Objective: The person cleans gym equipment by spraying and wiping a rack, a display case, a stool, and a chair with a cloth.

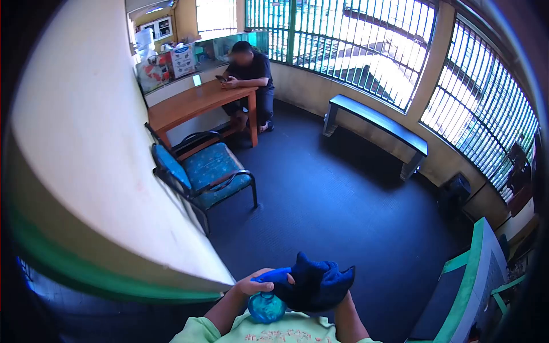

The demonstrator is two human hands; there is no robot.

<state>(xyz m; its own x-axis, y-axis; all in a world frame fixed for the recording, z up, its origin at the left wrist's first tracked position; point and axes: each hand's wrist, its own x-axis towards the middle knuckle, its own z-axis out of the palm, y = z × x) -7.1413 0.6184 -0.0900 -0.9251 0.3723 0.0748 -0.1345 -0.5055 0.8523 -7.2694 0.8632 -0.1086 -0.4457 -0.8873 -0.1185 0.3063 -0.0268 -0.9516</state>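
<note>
The left hand (pixel 255 283) is gripping, fingers closed, the blue top of a rounded, translucent bottle (pixel 267 309) before the green shirt (pixel 277 331); a crumpled, soft navy cloth (pixel 320 287) is hiding the right hand's grip, so I cannot tell it. Beyond, a pattern-upholstered chair (pixel 213 167) is standing.

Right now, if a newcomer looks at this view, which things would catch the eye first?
Probably the dark blue cloth and the translucent blue bottle at the bottom centre, with the left hand around the bottle's neck. Next, likely the bright barred windows across the back and right. Then perhaps the patterned teal chair at left, near the wooden table.
</note>
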